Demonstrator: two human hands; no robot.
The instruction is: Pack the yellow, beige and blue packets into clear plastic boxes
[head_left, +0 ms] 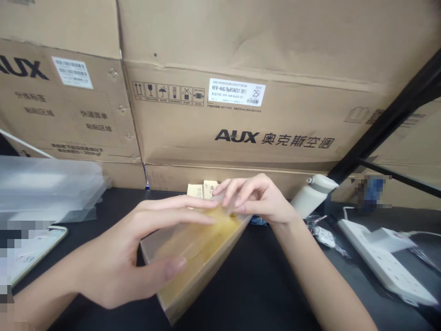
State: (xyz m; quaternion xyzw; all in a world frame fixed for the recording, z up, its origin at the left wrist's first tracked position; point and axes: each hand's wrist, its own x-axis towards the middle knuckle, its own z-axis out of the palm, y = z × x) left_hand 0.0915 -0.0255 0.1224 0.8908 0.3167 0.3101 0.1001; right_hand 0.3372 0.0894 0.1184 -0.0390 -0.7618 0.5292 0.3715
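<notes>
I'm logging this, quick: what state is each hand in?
Left hand: open, fingers spread over the box.
Right hand: fingers bent at its far end; grip unclear.

The person's left forearm [51, 282] enters from the lower left, bare, with the wrist nearly straight. The left grip [120, 250] is spread open, its upper fingers [172, 209] long and only slightly bent, pointing right, its thumb [161, 273] reaching the same way below them, well apart. The right forearm [320, 271] slants up and leftward from the lower right, also bare. The right grip [257, 197] curls its fingers leftward, its thumb beneath them; the tips of both grips are close together.
</notes>
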